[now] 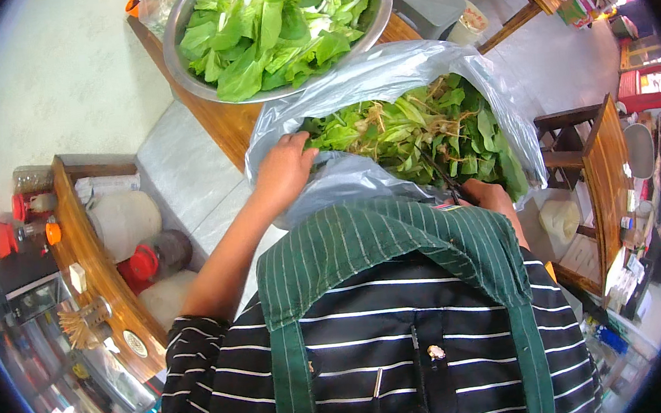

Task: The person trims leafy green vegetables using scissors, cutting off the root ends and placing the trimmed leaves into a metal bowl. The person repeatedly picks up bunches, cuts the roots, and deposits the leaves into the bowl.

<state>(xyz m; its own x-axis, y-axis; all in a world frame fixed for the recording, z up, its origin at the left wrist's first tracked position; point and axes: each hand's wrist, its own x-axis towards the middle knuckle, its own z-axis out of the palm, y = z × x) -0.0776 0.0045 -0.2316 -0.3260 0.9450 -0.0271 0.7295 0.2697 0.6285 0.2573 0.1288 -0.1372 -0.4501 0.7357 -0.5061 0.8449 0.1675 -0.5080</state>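
Note:
A grey plastic bag lies open in front of me, filled with leafy greens whose pale roots and stems show on top. My left hand reaches over the bag's left rim, its fingertips at the leaves; whether it grips anything I cannot tell. At the right side of the bag, my right hand is closed around what look like dark scissors, the blades pointing into the greens. The apron partly hides the right hand and the handles. Beyond the bag, a metal basin holds loose green leaves.
The basin stands on a wooden bench. On the left, a wooden table bears a holder of wooden sticks, with jars beneath. A wooden stool stands to the right. A grey lidded bin is behind the bench.

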